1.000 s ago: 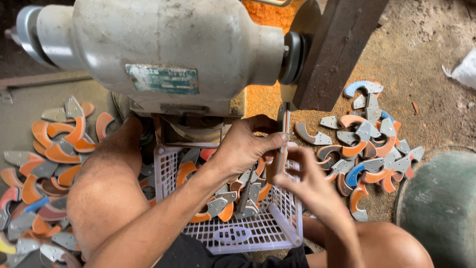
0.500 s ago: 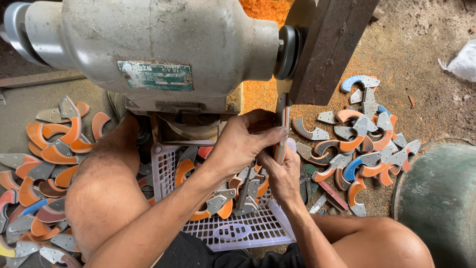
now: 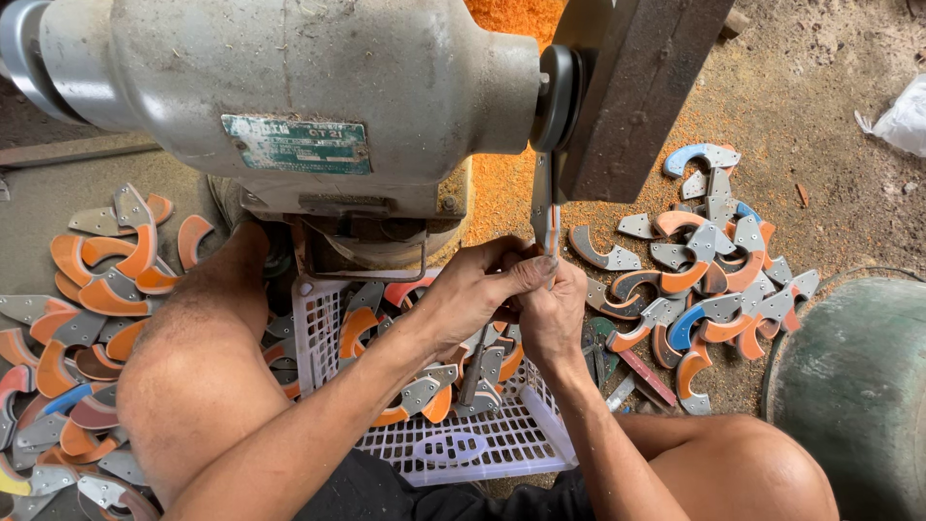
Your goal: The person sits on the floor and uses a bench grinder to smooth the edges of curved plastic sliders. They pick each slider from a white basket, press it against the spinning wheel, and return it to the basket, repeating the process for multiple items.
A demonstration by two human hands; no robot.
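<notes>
Hands together under grinder wheel (image 3: 558,96): my left hand (image 3: 479,294) and right hand (image 3: 552,314) both pinch one curved piece (image 3: 546,207), edge up against wheel. Basket (image 3: 482,449) below holds few pieces; big pile (image 3: 709,260) right, another (image 3: 77,318) left. Judging: plenty left.

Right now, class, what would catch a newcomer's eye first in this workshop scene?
A big grey grinder motor fills the top. Just below its wheel, the left hand and right hand together hold a thin metal piece upright. Under them sits a white basket of curved orange-and-grey parts, with piles of such parts on the ground either side.
</notes>
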